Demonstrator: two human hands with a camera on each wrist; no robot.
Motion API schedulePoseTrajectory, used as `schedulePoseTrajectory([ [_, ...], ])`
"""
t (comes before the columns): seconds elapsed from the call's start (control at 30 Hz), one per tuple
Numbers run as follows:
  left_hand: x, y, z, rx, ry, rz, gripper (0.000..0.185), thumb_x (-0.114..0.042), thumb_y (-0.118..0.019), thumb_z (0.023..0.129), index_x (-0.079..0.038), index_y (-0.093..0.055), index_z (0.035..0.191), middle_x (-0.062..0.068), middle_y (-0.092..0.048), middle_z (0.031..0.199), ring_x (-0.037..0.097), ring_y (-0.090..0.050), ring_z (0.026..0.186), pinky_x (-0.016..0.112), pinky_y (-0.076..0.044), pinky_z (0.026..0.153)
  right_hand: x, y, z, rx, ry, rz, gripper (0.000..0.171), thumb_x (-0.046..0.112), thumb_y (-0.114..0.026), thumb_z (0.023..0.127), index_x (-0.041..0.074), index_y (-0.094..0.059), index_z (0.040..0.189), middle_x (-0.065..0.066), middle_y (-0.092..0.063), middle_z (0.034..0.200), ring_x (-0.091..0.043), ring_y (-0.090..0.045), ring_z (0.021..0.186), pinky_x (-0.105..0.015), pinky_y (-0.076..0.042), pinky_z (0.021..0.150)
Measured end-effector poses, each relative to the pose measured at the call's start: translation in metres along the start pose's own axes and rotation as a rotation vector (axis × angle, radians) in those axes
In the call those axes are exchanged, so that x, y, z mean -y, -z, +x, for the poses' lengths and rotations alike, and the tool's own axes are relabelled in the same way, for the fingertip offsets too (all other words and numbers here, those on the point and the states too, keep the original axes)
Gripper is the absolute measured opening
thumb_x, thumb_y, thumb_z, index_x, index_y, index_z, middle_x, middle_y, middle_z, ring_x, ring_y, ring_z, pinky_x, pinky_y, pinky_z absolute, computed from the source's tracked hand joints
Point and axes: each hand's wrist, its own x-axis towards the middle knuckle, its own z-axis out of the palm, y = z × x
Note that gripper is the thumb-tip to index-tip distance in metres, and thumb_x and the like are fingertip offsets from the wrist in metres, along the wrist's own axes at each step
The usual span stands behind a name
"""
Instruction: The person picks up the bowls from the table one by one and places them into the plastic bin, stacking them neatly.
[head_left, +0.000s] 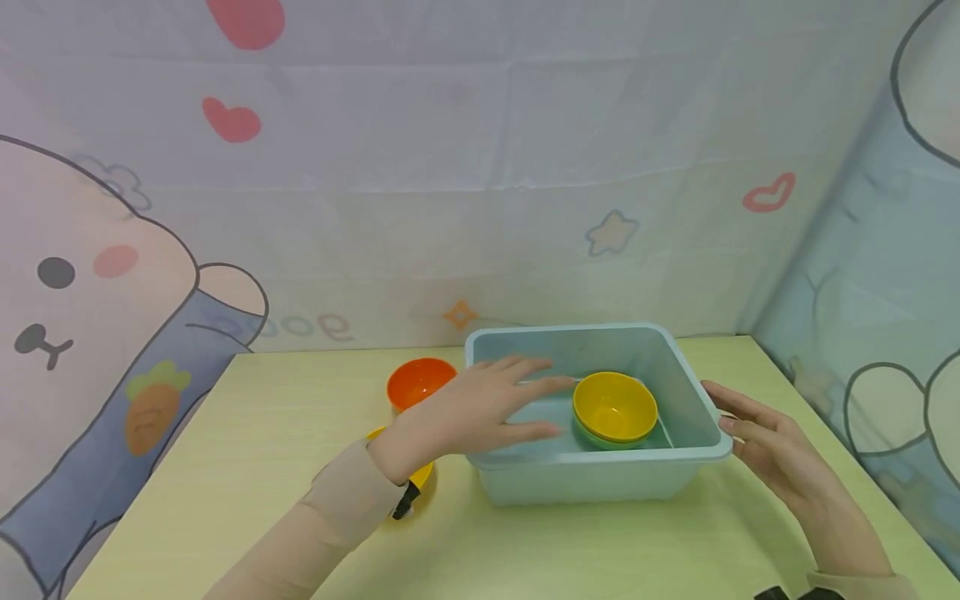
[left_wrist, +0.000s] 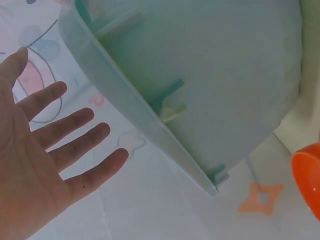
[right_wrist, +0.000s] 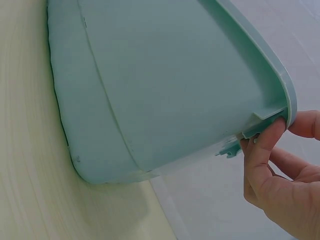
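Observation:
A pale blue-green plastic bin stands on the table with a yellow bowl inside it, stacked on a green bowl. Over the bin's left side hovers my left hand, fingers straight and spread, holding nothing; the left wrist view shows its open palm beside the bin's rim. At the right side, my right hand pinches the rim between thumb and fingers, as the right wrist view shows the fingers hooked under the edge. An orange bowl sits left of the bin.
Another yellow bowl lies partly hidden under my left wrist, in front of the orange one. The light wood table meets a printed cloth backdrop close behind the bin. More cloth hangs along the right side.

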Motion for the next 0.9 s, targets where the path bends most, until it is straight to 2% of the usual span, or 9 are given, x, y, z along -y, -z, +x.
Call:
schedulePoseTrajectory([
  [0.33,0.008,-0.008,-0.014,-0.049,0.035,0.003,0.057,-0.06,-0.041,0.096,-0.035,-0.036,0.147,0.0,-0.037,0.154,0.021,-0.037,0.141,0.05,-0.038,0.108,0.001,-0.003,0.001,-0.004,0.004,0.001,0.05,-0.003,-0.034,0.1,0.008,-0.035,0.148,0.012,-0.054,0.138,-0.004,-0.057,0.117,-0.02,-0.049,0.094],
  [0.63,0.014,-0.018,-0.028,-0.151,0.022,0.029,0.056,-0.055,-0.045,0.096,-0.034,-0.036,0.147,0.001,-0.041,0.151,0.019,-0.042,0.137,0.045,-0.043,0.104,-0.001,-0.001,0.0,-0.003,0.008,-0.017,0.05,-0.003,-0.034,0.1,0.007,-0.035,0.149,0.012,-0.054,0.139,-0.004,-0.057,0.118,-0.021,-0.049,0.094],
  [0.9,0.021,-0.029,-0.039,-0.168,0.047,0.018,0.056,-0.054,-0.046,0.096,-0.032,-0.037,0.147,0.002,-0.043,0.15,0.023,-0.046,0.135,0.046,-0.044,0.103,-0.001,-0.001,0.0,0.003,0.011,-0.003,0.05,-0.004,-0.033,0.1,0.007,-0.035,0.149,0.011,-0.054,0.139,-0.005,-0.058,0.116,-0.021,-0.049,0.094],
])
